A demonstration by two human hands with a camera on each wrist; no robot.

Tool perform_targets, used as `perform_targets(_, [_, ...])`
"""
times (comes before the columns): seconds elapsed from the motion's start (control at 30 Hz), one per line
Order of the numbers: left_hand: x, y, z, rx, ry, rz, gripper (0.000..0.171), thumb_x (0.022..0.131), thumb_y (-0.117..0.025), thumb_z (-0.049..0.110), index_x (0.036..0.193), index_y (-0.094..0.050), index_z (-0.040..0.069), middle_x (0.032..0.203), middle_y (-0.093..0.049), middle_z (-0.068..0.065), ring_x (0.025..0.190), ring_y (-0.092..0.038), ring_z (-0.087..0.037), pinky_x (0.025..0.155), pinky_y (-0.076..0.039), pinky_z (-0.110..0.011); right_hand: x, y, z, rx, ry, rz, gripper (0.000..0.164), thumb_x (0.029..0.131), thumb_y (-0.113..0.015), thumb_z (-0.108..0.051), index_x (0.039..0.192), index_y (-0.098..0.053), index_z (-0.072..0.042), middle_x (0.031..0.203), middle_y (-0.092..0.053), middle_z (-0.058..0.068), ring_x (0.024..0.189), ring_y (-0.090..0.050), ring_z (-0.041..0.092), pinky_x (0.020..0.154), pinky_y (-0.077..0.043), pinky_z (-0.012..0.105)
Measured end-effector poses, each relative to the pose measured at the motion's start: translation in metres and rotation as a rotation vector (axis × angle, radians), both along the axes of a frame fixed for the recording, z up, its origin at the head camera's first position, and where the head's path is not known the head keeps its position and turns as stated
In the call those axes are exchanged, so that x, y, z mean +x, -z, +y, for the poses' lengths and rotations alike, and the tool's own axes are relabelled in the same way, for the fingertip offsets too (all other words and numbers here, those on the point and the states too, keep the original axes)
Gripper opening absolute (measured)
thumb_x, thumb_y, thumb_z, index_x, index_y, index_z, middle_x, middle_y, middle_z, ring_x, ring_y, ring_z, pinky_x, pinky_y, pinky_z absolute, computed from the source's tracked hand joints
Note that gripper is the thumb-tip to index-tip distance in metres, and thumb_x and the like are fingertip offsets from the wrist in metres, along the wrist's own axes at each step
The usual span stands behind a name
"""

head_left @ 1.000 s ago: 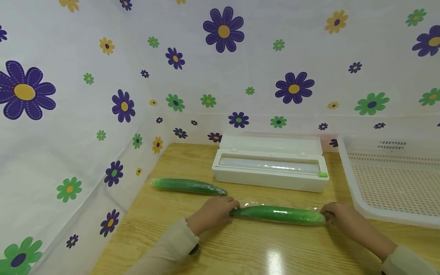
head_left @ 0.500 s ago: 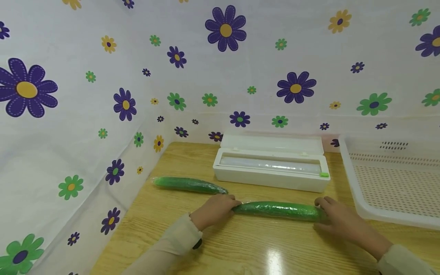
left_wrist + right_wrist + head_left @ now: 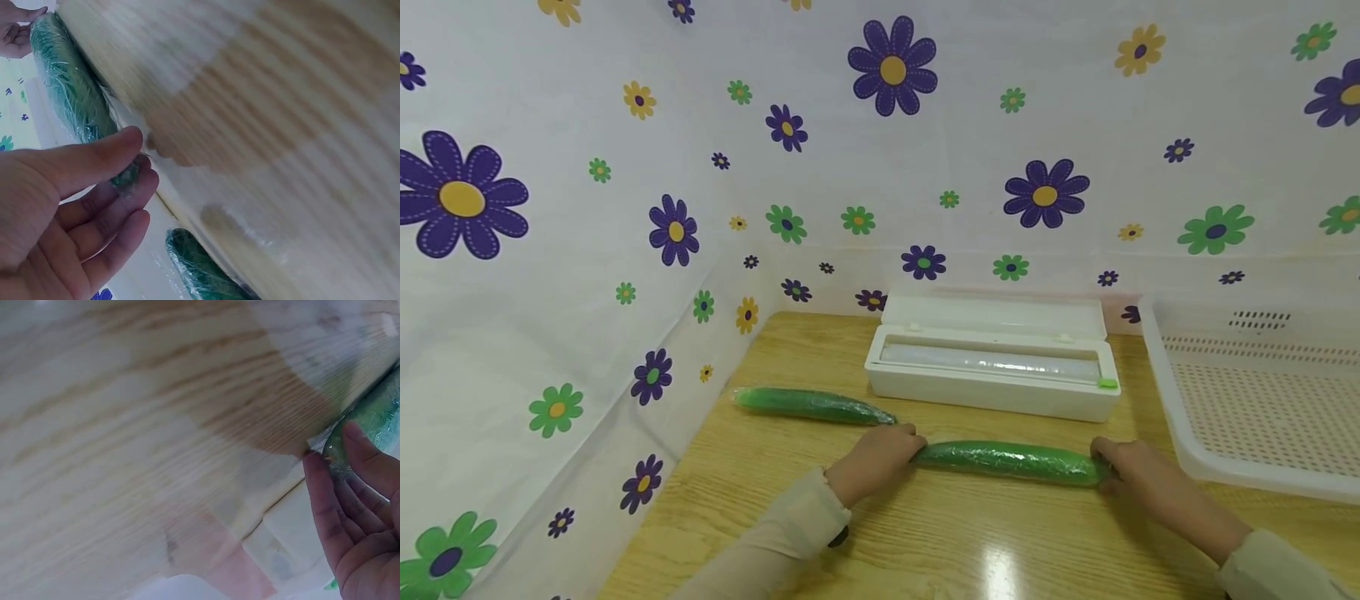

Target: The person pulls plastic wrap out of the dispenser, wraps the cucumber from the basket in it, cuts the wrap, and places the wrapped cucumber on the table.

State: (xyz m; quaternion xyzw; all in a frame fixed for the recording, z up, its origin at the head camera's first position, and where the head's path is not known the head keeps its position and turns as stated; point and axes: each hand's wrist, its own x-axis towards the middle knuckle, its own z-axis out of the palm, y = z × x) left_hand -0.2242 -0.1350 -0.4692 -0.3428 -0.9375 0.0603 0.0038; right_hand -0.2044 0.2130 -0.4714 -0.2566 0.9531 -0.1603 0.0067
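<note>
A green cucumber (image 3: 1011,463) wrapped in clear cling film lies across the table between my two hands. Its thin dark tip is pinched between the thumb and fingers of my left hand (image 3: 877,460), as the left wrist view shows closely. At the paler right end, my right hand (image 3: 1138,477) holds the cucumber, thumb on one side and fingers at the tip in the right wrist view. A second film-wrapped cucumber (image 3: 808,404) rests on the wood farther back on the left, its right end just behind my left hand.
Behind the hands stands a white cling film box (image 3: 988,396), lid raised, with a film roll (image 3: 985,360) inside and a green slider on its right edge. A white perforated basket (image 3: 1176,425) is at the right. Flowered sheeting borders the wooden table (image 3: 925,550).
Film that stuck up behind the nearer cucumber now lies close around it. My right hand spread its fingers over the right end, then drew them in again. The left hand kept its pinch.
</note>
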Motion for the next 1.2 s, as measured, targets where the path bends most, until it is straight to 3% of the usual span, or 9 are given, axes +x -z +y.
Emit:
perform_targets(0.17, [0.0, -0.002, 0.001, 0.029, -0.008, -0.023, 0.017, 0.081, -0.071, 0.013, 0.097, -0.067, 0.009, 0.091, -0.068, -0.002, 0.082, -0.064, -0.011, 0.069, -0.052, -0.019, -0.001, 0.001, 0.002, -0.041, -0.007, -0.004, 0.03, 0.064, -0.08, 0.0, 0.089, -0.064, -0.002, 0.078, -0.066, 0.002, 0.066, -0.059, 0.011, 0.058, -0.05, 0.024])
perform_targets(0.37, [0.002, 0.0, 0.0, 0.071, -0.003, -0.055, 0.015, 0.083, -0.068, 0.007, 0.098, -0.067, 0.007, 0.092, -0.068, -0.004, 0.084, -0.064, -0.013, 0.071, -0.052, -0.019, -0.002, 0.0, 0.002, -0.001, 0.014, -0.018, 0.028, 0.064, -0.079, 0.001, 0.089, -0.065, -0.002, 0.076, -0.066, 0.0, 0.068, -0.059, 0.011, 0.06, -0.05, 0.026])
perform_targets(0.5, [0.006, 0.0, -0.003, 0.107, -0.007, -0.119, 0.016, 0.083, -0.068, 0.007, 0.098, -0.067, 0.007, 0.091, -0.068, -0.003, 0.084, -0.064, -0.013, 0.073, -0.052, -0.02, -0.001, 0.0, 0.0, 0.026, 0.007, 0.01, 0.029, 0.061, -0.082, 0.0, 0.084, -0.065, -0.005, 0.075, -0.066, -0.002, 0.066, -0.058, 0.009, 0.059, -0.05, 0.024])
perform_targets(0.63, [0.012, -0.001, -0.01, 0.122, -0.043, -0.183, 0.024, 0.081, -0.071, 0.01, 0.105, -0.067, 0.007, 0.097, -0.068, -0.003, 0.089, -0.064, -0.014, 0.078, -0.053, -0.022, 0.001, -0.001, -0.003, 0.029, -0.02, 0.023, 0.025, 0.063, -0.079, 0.004, 0.082, -0.066, -0.005, 0.074, -0.064, -0.003, 0.065, -0.055, 0.007, 0.057, -0.048, 0.023])
perform_targets(0.77, [0.015, -0.002, -0.017, 0.114, -0.098, -0.19, 0.032, 0.08, -0.073, 0.013, 0.11, -0.066, 0.009, 0.103, -0.068, -0.003, 0.093, -0.064, -0.014, 0.08, -0.053, -0.024, 0.002, -0.003, -0.008, 0.028, -0.026, -0.009, 0.021, 0.067, -0.077, 0.003, 0.083, -0.066, -0.005, 0.075, -0.064, -0.003, 0.066, -0.054, 0.005, 0.058, -0.047, 0.023])
perform_targets(0.87, [0.016, -0.003, -0.02, 0.1, -0.117, -0.163, 0.033, 0.08, -0.074, 0.016, 0.112, -0.066, 0.01, 0.104, -0.067, -0.003, 0.092, -0.064, -0.015, 0.079, -0.053, -0.025, 0.002, -0.004, -0.012, 0.036, -0.022, -0.045, 0.02, 0.069, -0.078, 0.0, 0.084, -0.066, -0.006, 0.076, -0.064, -0.004, 0.068, -0.056, 0.006, 0.059, -0.048, 0.024])
perform_targets(1.03, [0.012, -0.004, -0.023, 0.091, -0.083, -0.091, 0.039, 0.078, -0.075, 0.031, 0.112, -0.067, 0.013, 0.106, -0.065, -0.001, 0.091, -0.063, -0.013, 0.076, -0.054, -0.024, 0.003, -0.004, -0.012, 0.033, -0.041, -0.034, 0.019, 0.069, -0.078, -0.003, 0.085, -0.067, -0.004, 0.078, -0.065, -0.002, 0.069, -0.058, 0.008, 0.061, -0.05, 0.024])
perform_targets(1.2, [0.002, -0.008, -0.03, 0.217, -0.056, 0.03, 0.037, 0.081, -0.069, 0.041, 0.103, -0.07, 0.012, 0.097, -0.067, 0.0, 0.084, -0.064, -0.011, 0.072, -0.054, -0.024, 0.004, -0.001, -0.01, 0.034, -0.074, 0.015, 0.021, 0.068, -0.079, -0.005, 0.086, -0.067, -0.005, 0.079, -0.063, -0.003, 0.069, -0.059, 0.009, 0.061, -0.05, 0.023])
